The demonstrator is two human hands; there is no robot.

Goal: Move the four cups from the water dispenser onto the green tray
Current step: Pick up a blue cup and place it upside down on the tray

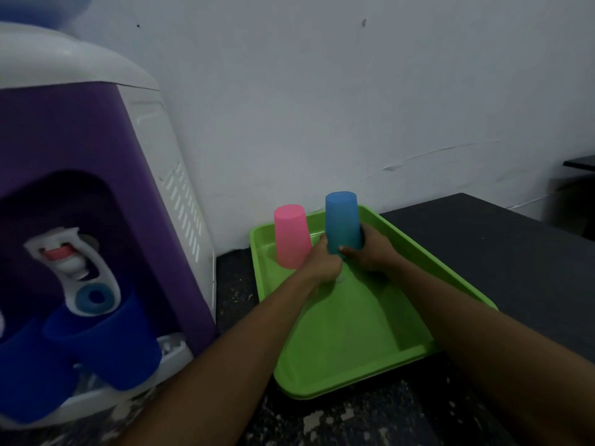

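Note:
A green tray lies on the dark counter right of the purple and white water dispenser. A pink cup stands upside down at the tray's far left. Beside it a light blue cup is upside down over the tray's far part. My left hand and my right hand both grip its lower end. Whether its rim touches the tray is hidden by my hands. Two dark blue cups stand upside down on the dispenser's drip shelf under the taps.
The dispenser's taps hang above the dark blue cups. A white wall rises close behind the tray. The dark counter extends to the right, and another dark surface shows at the far right edge.

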